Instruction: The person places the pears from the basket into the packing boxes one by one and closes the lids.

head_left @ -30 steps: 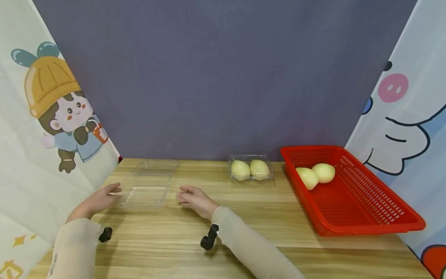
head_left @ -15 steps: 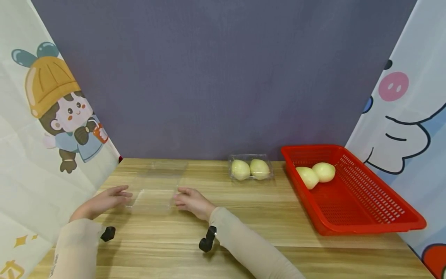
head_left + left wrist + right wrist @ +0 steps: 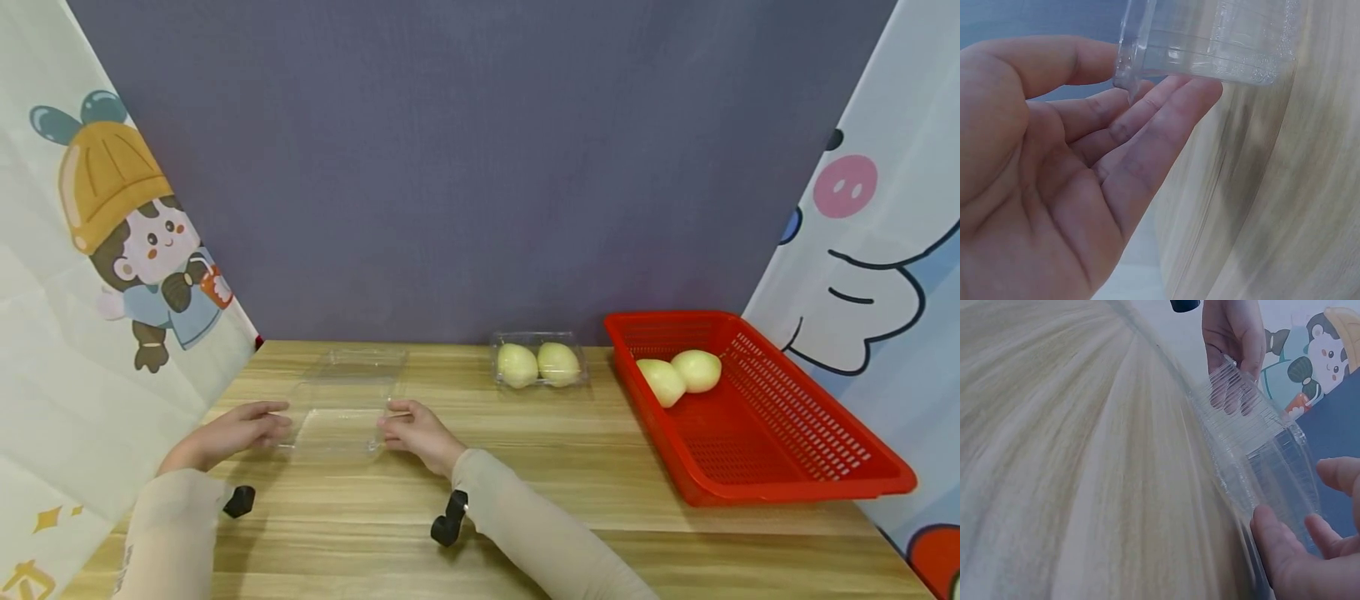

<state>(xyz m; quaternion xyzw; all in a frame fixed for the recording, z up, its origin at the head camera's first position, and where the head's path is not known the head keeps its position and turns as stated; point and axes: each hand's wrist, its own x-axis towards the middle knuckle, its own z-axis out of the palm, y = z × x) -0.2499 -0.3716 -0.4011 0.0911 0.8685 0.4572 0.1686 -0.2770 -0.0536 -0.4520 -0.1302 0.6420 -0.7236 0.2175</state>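
Observation:
A clear plastic clamshell box [image 3: 326, 429] lies on the left of the table with its lid [image 3: 360, 367] folded back. My left hand [image 3: 228, 433] is at the box's left side, fingers nearly straight; in the left wrist view the thumb reaches the rim of the box [image 3: 1204, 50] and the fingers lie along its outside. At the opposite side is my right hand [image 3: 423, 437], fingertips right by the wall. The right wrist view shows its fingers [image 3: 1275, 544] loosely extended beside the box [image 3: 1257, 444], and nothing is seen inside it.
Further back, a closed clear box [image 3: 577, 377] contains two pale yellow rounded fruits [image 3: 558, 365]. A red plastic basket [image 3: 765, 450] stands at the right, two similar fruits [image 3: 697, 371] at its far left end. A grey panel [image 3: 480, 167] rises behind the wooden table [image 3: 360, 533].
The clamshell box has shifted to the right. My left hand has moved right along with it, while my right hand stays nearly in place, its fingers now against the right side.

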